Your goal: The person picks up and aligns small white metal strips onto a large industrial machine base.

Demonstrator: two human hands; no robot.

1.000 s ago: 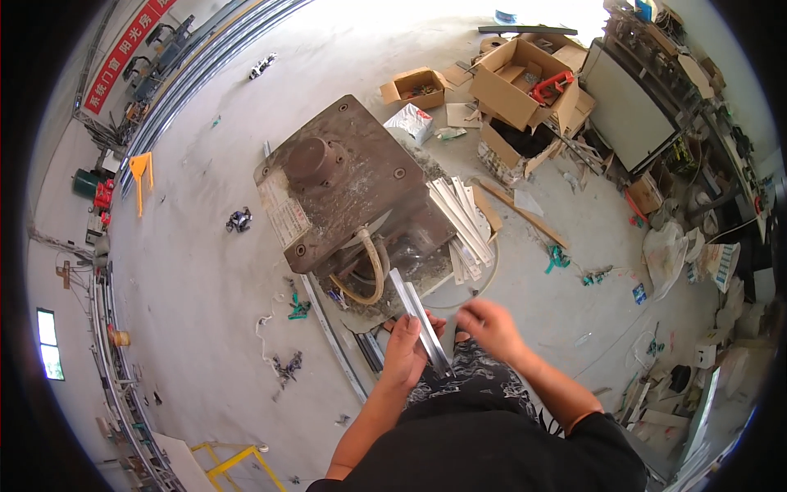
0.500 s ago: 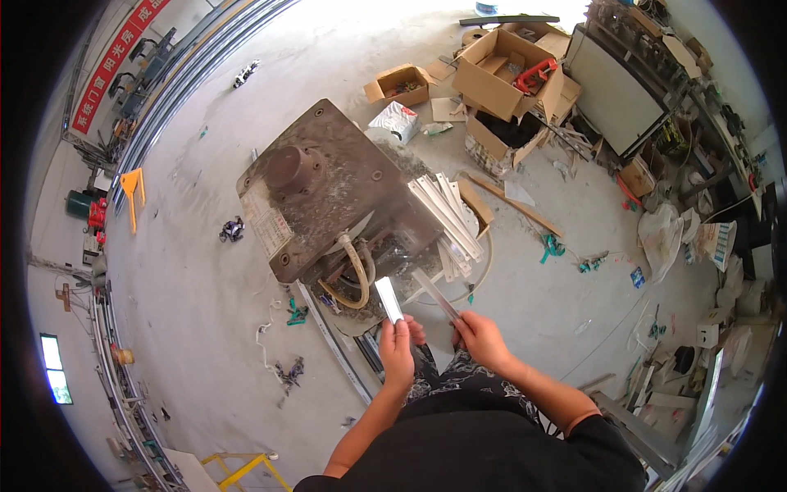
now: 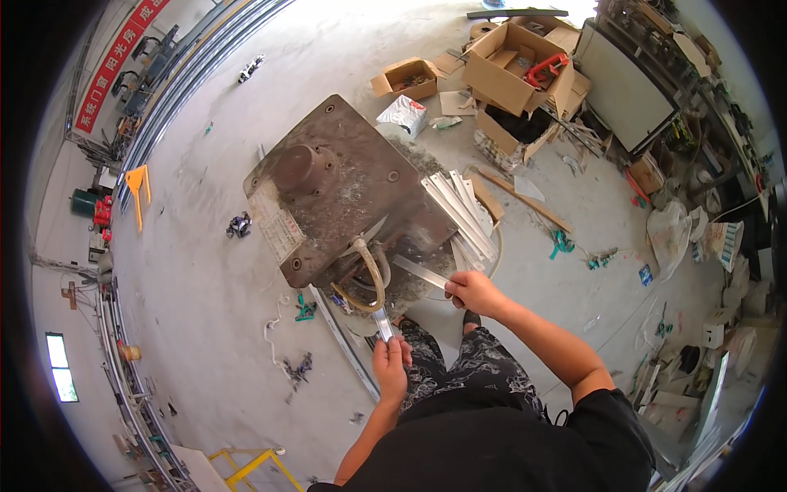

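Observation:
My left hand (image 3: 391, 366) is closed round the lower end of a short, shiny metal strip (image 3: 383, 325), whose upper end stands by the yellowish hose (image 3: 378, 283). Farther right, my right hand (image 3: 475, 293) pinches one end of a flat, pale metal strip (image 3: 420, 271). That strip's far end points left, toward the underside of a big brown, worn machine (image 3: 352, 156) with a round boss on top. Beside the machine's right side lies a stack of several white strips (image 3: 461, 215).
Cardboard boxes (image 3: 500, 70) stand at the far right, one holding a red tool (image 3: 545, 71). A wooden stick (image 3: 525, 201) lies right of the strips. Long metal profiles (image 3: 176, 98) run along the left. A metal rail (image 3: 340, 340) lies below the machine, near my feet.
My hands have moved apart. The left one has come down and slightly left with its strip; the right one has gone up, its strip now nearer the machine and lying flatter.

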